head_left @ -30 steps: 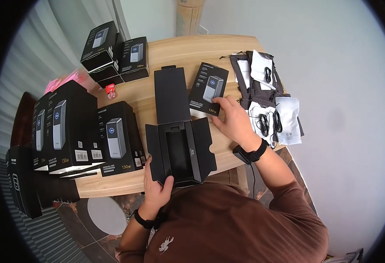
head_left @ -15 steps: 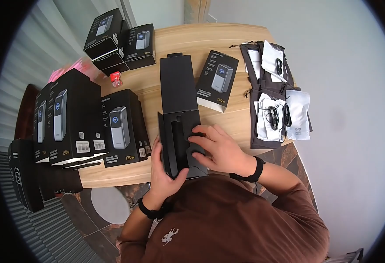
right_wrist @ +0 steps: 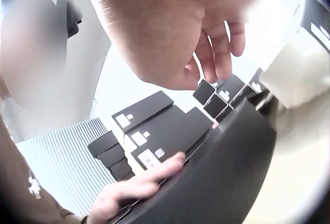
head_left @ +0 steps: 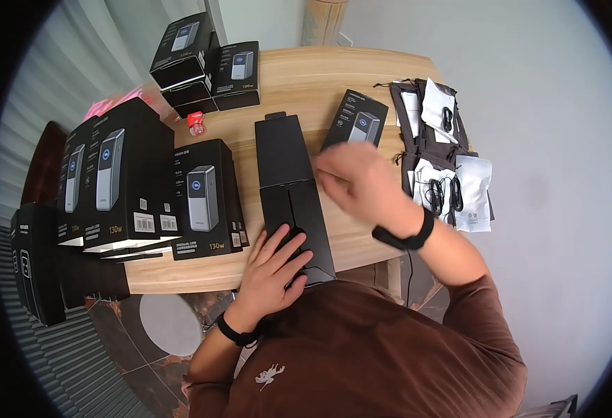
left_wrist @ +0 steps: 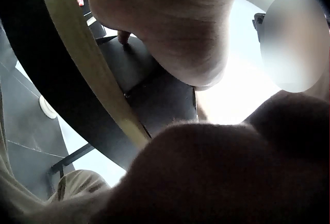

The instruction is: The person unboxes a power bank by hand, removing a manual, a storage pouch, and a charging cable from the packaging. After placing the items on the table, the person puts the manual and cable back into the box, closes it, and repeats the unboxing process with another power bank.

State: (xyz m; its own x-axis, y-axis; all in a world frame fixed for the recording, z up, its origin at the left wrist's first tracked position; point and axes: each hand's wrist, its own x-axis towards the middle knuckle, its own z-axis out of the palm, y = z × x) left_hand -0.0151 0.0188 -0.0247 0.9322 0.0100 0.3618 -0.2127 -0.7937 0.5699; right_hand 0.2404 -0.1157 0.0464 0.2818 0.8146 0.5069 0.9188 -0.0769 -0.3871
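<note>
In front of the person lies a long black box (head_left: pixel 316 230), its side flaps folded inward and its tabbed lid (head_left: pixel 280 150) extending away, still raised. The left hand (head_left: pixel 272 272) rests on those flaps with its fingers spread nearly straight. Slightly blurred, the right hand (head_left: pixel 372 182) is up beside the lid hinge, fingers loosely bent. Nothing shows between its fingers (right_wrist: pixel 219 54) in the right wrist view. Behind that hand sits a printed power bank box (head_left: pixel 356 115), its lower part hidden by the hand.
Several printed power bank boxes (head_left: pixel 121 174) stand at the left, with more stacked (head_left: pixel 184 52) at the back. A small red-topped item (head_left: pixel 196 123) is near them. Dark pouches (head_left: pixel 409 139), white packets (head_left: pixel 474 188) and black cables (head_left: pixel 435 195) lie at the right.
The box's side flaps have gone from spread outward to folded in. The left hand has shifted from the box's side onto the flaps. The right hand has left the flaps, rising toward the lid.
</note>
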